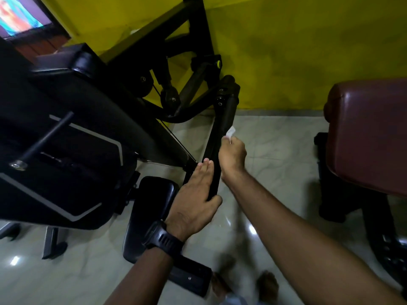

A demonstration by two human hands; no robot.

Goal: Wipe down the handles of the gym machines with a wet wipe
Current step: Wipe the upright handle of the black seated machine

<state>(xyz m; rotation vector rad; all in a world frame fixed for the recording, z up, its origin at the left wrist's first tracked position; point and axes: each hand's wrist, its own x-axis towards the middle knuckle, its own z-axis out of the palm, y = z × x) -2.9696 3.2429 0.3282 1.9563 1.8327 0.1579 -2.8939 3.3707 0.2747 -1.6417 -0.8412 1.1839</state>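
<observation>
A black gym machine fills the left half of the view, and its long black handle bar [222, 128] slants down from a pivot near the yellow wall. My left hand [196, 199], with a black watch on the wrist, holds the bar's lower end between straight fingers and the thumb. My right hand [232, 154] is curled around the bar just above it and grips a white wet wipe [230, 131]. A corner of the wipe sticks up from the fist against the bar.
A black padded seat [152, 205] sits below my left hand. A maroon padded bench [370, 133] on a black frame stands to the right. The floor is glossy grey tile [275, 146]. My feet show at the bottom edge.
</observation>
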